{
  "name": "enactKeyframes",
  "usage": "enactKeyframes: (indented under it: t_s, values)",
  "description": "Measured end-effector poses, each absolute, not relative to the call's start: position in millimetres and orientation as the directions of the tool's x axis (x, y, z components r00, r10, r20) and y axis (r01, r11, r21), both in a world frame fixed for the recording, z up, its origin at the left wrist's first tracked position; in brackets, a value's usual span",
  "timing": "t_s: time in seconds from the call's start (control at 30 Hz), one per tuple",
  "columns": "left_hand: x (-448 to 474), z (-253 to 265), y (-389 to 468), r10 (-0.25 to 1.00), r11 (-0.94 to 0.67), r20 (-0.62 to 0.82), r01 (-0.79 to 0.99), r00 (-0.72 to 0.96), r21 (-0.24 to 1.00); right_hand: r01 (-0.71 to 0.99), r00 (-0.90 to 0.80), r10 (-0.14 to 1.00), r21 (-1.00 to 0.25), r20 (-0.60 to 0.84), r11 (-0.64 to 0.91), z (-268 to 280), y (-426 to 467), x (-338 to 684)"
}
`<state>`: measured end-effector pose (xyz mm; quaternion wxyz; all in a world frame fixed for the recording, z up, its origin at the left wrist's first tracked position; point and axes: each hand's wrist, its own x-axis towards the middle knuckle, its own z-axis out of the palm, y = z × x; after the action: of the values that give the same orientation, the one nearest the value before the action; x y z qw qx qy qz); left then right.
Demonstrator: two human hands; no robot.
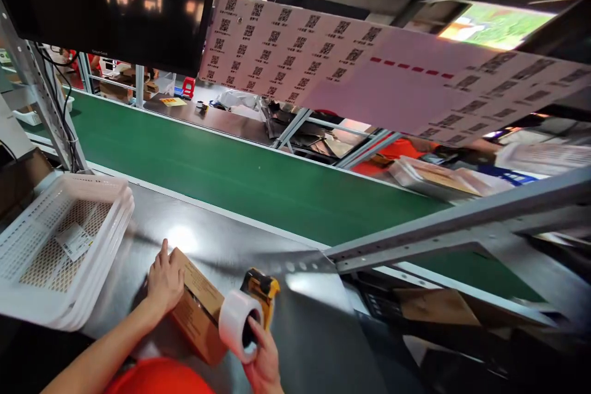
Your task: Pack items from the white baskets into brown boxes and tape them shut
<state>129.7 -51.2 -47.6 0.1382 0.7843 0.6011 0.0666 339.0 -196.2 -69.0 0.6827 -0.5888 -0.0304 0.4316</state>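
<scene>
On the metal table lies a narrow brown cardboard box (202, 289) with a dark strip along its top. My left hand (165, 280) is closed over its far left end, index finger pointing out past the edge. In my right hand (263, 354) is a tape dispenser (259, 288), yellow and black, carrying a wide roll of whitish tape (233, 320). My right thumb sits at the roll's core. The roll is at the right side of the box; whether tape sticks to the cardboard I cannot tell.
Stacked white plastic baskets (99, 258) stand at left, a label inside the top one. Beyond the metal table (314, 332) runs a green conveyor belt (231, 163). A monitor (106, 6) and a code-covered board (323, 61) hang above. A metal frame (443, 221) slants at right.
</scene>
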Motion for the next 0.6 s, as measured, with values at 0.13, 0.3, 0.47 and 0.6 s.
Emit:
enactKeyframes:
  t_s: [0.13, 0.3, 0.47, 0.6]
  values:
    - [138.6, -49.2, -52.2, 0.965, -0.215, -0.108, 0.955, 0.240, 0.204, -0.538, 0.605, 0.667, -0.841, -0.434, -0.059, -82.9, -201.4, 328.8]
    - [145.2, -50.7, -50.9, 0.954, -0.221, -0.170, 0.962, 0.247, 0.158, -0.442, 0.583, 0.728, -0.893, -0.360, -0.087, -76.0, -199.2, 326.6]
    - [145.4, -53.9, -54.5, 0.961, -0.217, -0.137, 0.963, 0.239, 0.158, -0.356, 0.541, 0.770, -0.922, -0.337, -0.154, -53.8, -194.8, 331.0]
    - [143.0, -57.7, -56.9, 0.966, -0.217, -0.105, 0.963, 0.235, 0.158, -0.179, 0.592, 0.768, -0.970, -0.242, -0.167, -18.6, -199.0, 342.7]
